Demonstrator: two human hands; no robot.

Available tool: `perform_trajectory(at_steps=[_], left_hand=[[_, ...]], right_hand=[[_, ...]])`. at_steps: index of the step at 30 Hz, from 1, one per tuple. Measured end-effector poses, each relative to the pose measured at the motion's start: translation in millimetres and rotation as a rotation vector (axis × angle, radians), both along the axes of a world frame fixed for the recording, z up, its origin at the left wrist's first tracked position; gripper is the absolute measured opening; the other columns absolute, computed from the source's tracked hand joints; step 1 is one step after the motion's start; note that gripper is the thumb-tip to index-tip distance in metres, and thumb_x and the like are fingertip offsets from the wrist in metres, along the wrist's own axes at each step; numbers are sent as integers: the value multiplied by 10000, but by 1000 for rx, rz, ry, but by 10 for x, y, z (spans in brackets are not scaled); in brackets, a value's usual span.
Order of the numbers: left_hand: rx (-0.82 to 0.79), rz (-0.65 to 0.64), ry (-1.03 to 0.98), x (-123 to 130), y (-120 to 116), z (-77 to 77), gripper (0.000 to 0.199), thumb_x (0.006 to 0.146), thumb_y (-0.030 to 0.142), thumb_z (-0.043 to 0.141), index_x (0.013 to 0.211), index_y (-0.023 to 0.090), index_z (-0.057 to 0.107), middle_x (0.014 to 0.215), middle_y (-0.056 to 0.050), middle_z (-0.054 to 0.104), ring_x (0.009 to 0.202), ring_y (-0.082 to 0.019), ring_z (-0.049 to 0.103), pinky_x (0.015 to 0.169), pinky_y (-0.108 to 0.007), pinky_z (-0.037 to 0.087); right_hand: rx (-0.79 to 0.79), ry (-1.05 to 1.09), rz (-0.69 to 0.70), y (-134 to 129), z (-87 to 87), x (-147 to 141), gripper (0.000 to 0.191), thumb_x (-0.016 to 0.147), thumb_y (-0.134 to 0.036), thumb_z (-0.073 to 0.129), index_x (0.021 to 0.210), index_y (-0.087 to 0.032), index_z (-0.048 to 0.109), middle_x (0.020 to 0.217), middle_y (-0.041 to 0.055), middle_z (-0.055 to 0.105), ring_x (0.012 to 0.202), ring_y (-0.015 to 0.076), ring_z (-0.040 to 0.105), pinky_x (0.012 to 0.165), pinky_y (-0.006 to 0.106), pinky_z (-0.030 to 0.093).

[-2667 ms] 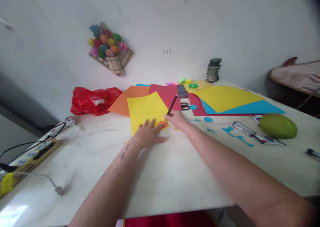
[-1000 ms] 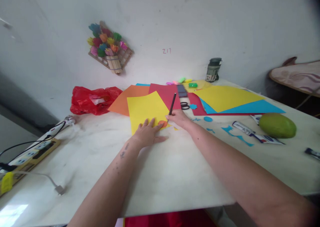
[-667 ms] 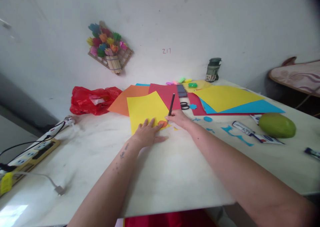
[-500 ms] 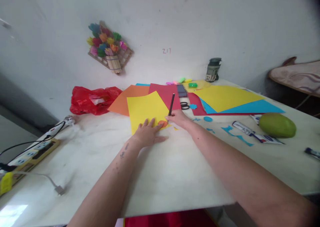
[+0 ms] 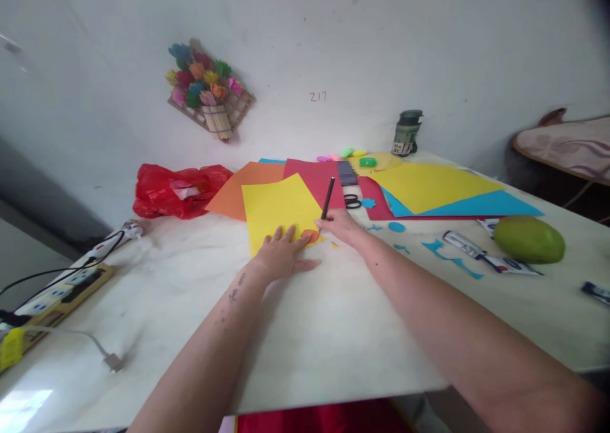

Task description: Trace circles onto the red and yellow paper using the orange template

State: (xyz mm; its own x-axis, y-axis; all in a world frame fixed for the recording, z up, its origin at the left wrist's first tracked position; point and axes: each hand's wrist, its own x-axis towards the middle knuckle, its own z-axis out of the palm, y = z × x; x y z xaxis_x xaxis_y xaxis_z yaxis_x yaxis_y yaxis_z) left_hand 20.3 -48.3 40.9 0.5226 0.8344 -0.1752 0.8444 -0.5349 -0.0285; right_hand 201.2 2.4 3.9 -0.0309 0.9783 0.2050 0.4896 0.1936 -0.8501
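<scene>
A yellow sheet (image 5: 279, 207) lies on the table, with a small orange paper piece (image 5: 311, 235) on its lower right corner. My left hand (image 5: 282, 254) is spread flat, its fingers on the sheet and one fingertip on the orange piece. My right hand (image 5: 339, 223) is closed on a black pencil (image 5: 328, 198), held upright with its lower end beside the orange piece at the sheet's edge. A small yellow scrap (image 5: 335, 243) lies below my right hand.
Behind are orange (image 5: 233, 194) and red sheets (image 5: 312, 177), scissors (image 5: 352, 201) and a red bag (image 5: 178, 191). To the right lie blue scraps (image 5: 433, 248), glue tubes (image 5: 463, 245) and a green fruit (image 5: 528, 239). A power strip (image 5: 61, 293) sits at the left.
The top of the pencil has tilted slightly to the right. Both hands stay in nearly the same place.
</scene>
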Motion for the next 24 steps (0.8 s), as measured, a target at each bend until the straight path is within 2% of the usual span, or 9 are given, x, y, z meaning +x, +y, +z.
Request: perform_trajectory(at_steps=[11, 24], left_hand=[[3, -3, -5, -7, -4, -8, 758, 647, 755, 181, 1291, 359, 118, 1371, -53, 101, 1205, -349, 76, 887, -525, 174], [-2, 1, 5, -7, -9, 4, 757, 652, 752, 180, 1293, 354, 114, 1373, -49, 92, 1205, -352, 73, 888, -525, 174]], right_hand=[[47, 52, 6, 49, -51, -25, 256, 608, -326, 562, 727, -109, 628, 678, 44, 625, 615, 129, 538, 574, 228, 417], [64, 70, -50, 44, -49, -61, 286, 606, -391, 561, 684, -122, 622, 649, 42, 623, 596, 126, 540, 570, 226, 419]])
